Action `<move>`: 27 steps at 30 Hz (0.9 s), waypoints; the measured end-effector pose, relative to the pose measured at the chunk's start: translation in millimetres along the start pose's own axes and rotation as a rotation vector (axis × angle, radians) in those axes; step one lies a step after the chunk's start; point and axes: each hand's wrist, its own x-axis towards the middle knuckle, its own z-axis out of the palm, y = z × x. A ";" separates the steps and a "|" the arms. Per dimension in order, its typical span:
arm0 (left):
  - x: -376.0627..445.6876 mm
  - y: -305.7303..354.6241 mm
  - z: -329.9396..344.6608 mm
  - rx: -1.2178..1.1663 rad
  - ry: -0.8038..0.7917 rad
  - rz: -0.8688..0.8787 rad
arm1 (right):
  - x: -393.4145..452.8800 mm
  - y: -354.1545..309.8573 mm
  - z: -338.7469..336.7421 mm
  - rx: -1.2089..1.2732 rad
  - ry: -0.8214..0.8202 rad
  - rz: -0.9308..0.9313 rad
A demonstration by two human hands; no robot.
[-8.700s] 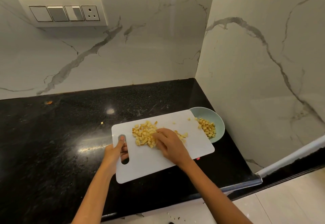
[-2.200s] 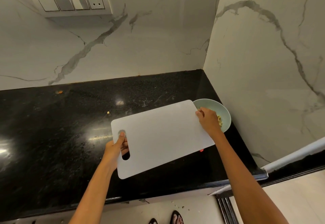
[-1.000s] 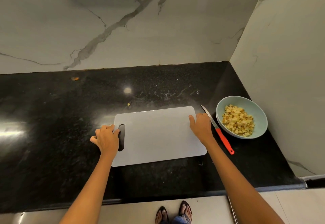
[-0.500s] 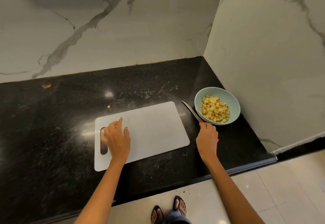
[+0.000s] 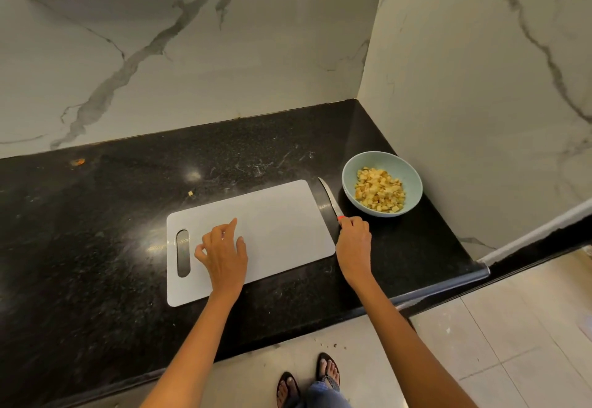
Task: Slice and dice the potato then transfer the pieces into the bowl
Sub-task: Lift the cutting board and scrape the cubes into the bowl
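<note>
Now the cutting board [image 5: 278, 225] lies flat on the black table [image 5: 96, 247], bare of any pieces. Seconds ago it was tilted over the bowl [image 5: 382, 183] with the right hand sweeping cubes off its edge; a second ago both hands were setting it down. All the diced potato [image 5: 379, 194] sits heaped in the pale blue bowl, over by the corner of the marble wall [image 5: 480, 103].

The left hand [image 5: 224, 254] has let go of the board's handle slot and hovers over the board's left half, its fingers [image 5: 232, 225] loosely spread, holding nothing. The right hand [image 5: 354, 241] has slid off the board's edge onto the knife [image 5: 328, 196] lying between board and bowl. It covers the red handle, fingers curled down on it, though whether they've truly closed around it I cannot tell.

One stray cube [image 5: 191, 193] lies on the table beyond the board. That aside, the transfer looks done, and this reads as tidying up.
</note>
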 end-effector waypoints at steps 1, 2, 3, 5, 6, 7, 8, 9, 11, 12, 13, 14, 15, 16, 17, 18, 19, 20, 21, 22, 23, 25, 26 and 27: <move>-0.6 0.4 0.1 0.001 -0.003 0.002 | -0.6 -0.4 -0.9 -0.010 0.017 -0.008; -1.4 1.7 0.6 0.004 -0.007 0.005 | -1.2 -0.2 -3.0 -0.001 0.043 -0.021; -2.1 3.5 1.3 0.003 -0.011 0.008 | -1.6 -0.3 -6.2 0.026 0.070 -0.037; -2.6 11.3 4.7 -0.007 -0.029 0.017 | 0.2 2.2 -18.6 0.110 0.141 -0.076; -2.6 16.5 7.1 -0.016 -0.039 0.026 | 2.5 5.5 -24.5 0.139 0.188 -0.106; -2.5 24.8 10.6 -0.027 -0.052 0.047 | 6.0 12.1 -30.4 0.137 0.238 -0.135; -2.7 32.4 13.4 -0.041 -0.060 0.074 | 9.6 18.4 -34.1 0.098 0.259 -0.149; -3.0 43.5 17.8 -0.058 -0.071 0.109 | 14.1 27.8 -38.2 0.047 0.266 -0.143; -4.2 63.9 25.1 -0.095 -0.088 0.167 | 21.7 40.3 -43.6 -0.023 0.209 -0.105; -4.8 75.4 29.6 -0.112 -0.103 0.192 | 24.3 46.4 -45.6 -0.039 0.175 -0.086; -5.5 84.6 32.9 -0.123 -0.120 0.214 | 25.7 49.9 -45.7 -0.045 0.150 -0.086; -6.2 94.5 36.7 -0.127 -0.144 0.240 | 26.9 53.9 -46.0 -0.047 0.142 -0.098; -7.3 102.7 39.3 -0.131 -0.173 0.269 | 26.6 56.0 -45.4 -0.046 0.139 -0.114; -8.6 110.2 41.7 -0.145 -0.208 0.303 | 25.2 56.9 -44.5 -0.041 0.135 -0.123; -10.5 118.8 44.6 -0.168 -0.254 0.336 | 23.4 59.4 -43.9 -0.032 0.132 -0.123; -12.6 126.5 46.1 -0.200 -0.302 0.356 | 21.0 60.2 -43.6 -0.019 0.140 -0.125; -13.8 135.1 48.7 -0.235 -0.346 0.363 | 20.7 62.0 -44.8 0.000 0.161 -0.127; -14.8 142.1 50.3 -0.269 -0.385 0.357 | 20.0 61.9 -48.4 0.027 0.185 -0.125; -14.2 149.3 52.4 -0.294 -0.413 0.343 | 21.9 61.7 -53.1 0.055 0.210 -0.122; -12.2 156.0 55.7 -0.307 -0.429 0.325 | 26.0 60.9 -59.0 0.076 0.228 -0.113; -9.9 161.0 58.1 -0.307 -0.439 0.305 | 31.6 59.8 -64.2 0.087 0.228 -0.089; -4.4 169.9 61.4 -0.300 -0.450 0.255 | 50.6 59.6 -69.7 0.093 0.147 0.038; -2.3 172.3 62.5 -0.300 -0.452 0.237 | 60.8 58.5 -70.5 0.082 0.078 0.131; 0.2 174.3 64.6 -0.298 -0.453 0.226 | 71.8 57.2 -69.2 0.068 0.005 0.210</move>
